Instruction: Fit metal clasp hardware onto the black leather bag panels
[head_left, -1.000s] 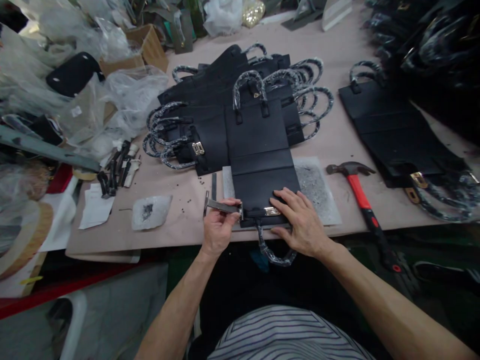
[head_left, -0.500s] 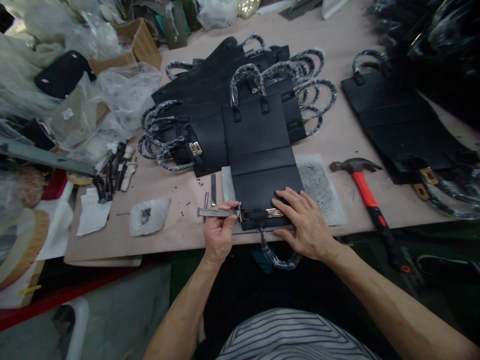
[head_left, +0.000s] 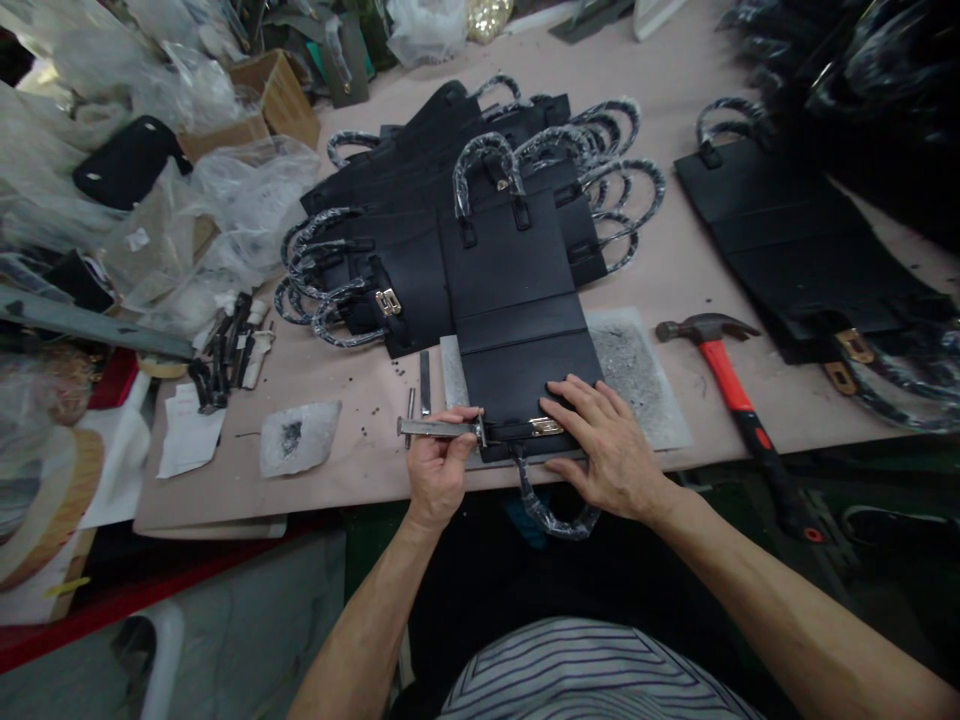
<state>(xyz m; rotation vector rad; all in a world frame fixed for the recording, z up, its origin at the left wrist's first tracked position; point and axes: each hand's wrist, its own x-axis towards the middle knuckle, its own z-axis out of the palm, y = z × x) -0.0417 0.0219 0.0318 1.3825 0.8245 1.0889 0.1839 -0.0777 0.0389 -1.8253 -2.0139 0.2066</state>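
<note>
A black leather bag panel lies in front of me, its plastic-wrapped handle hanging over the table edge. My left hand is closed around a steel hand punch, held nearly level with its working end at the left end of the panel's strap. Whether the tip touches the leather I cannot tell. My right hand rests flat on the panel, fingers spread, beside the gold clasp. Under the panel is a worn pale board.
A claw hammer with a red and black handle lies to the right. More black bag panels are piled behind, others at the right. A thin metal bar, a pale pad and plastic bags are on the left.
The view has shifted slightly. Both hands, the punch and the panel keep the same places relative to each other.
</note>
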